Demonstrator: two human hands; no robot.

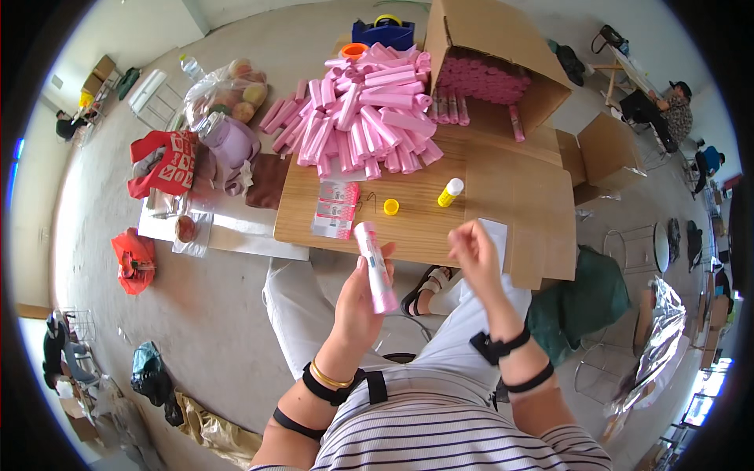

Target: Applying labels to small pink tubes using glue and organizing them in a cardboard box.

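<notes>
My left hand is wrapped round a pink-and-white tube, which it holds nearly upright above my lap, near the table edge. To the right, my right hand hovers over the near edge of the table with its fingers curled together; whether anything small is between them I cannot make out. A yellow glue stick with a white end stands on the wooden table. Left of it lies a round yellow cap. Pink-and-white printed label sheets lie at the table's left side.
A large heap of pink tubes covers the far table. Beside it, an open cardboard box holds many stacked tubes. Flattened cardboard lies at right. Bags and a lilac jug stand at left; a blue tape dispenser sits behind.
</notes>
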